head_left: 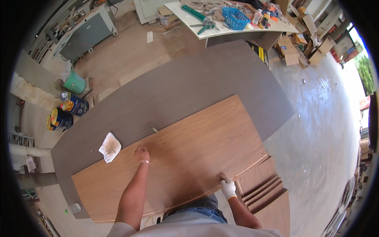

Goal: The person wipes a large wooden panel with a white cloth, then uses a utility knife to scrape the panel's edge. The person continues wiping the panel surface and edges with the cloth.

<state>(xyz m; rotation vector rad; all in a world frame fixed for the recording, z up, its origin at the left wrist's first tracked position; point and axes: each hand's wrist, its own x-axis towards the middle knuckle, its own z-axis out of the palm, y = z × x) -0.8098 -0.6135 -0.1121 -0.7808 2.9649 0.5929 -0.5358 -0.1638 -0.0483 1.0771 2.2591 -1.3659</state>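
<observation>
A large wood-grain panel (197, 146) lies in front of me on a wide grey-brown board (158, 94). My left hand (141, 153), bare with a band at the wrist, is over the panel's far left part; its fingers are blurred. Anything it might hold does not show. At the panel's near edge, toward the right, my right hand (228, 188) wears a white glove with bare fingertips. Its fingers bend over that edge, gripping it. A crumpled white cloth (110, 147) with a brownish stain lies left of the panel. Beyond the far edge rests a thin pointed tool (153, 127).
Several slotted wood pieces (262, 185) lie at my right. A white worktable (173, 8) with a blue basket (235, 18) and a green caulking gun (194, 14) stands ahead. Paint cans (75, 104) and a green bucket (75, 82) stand left; cardboard boxes (290, 49) pile far right.
</observation>
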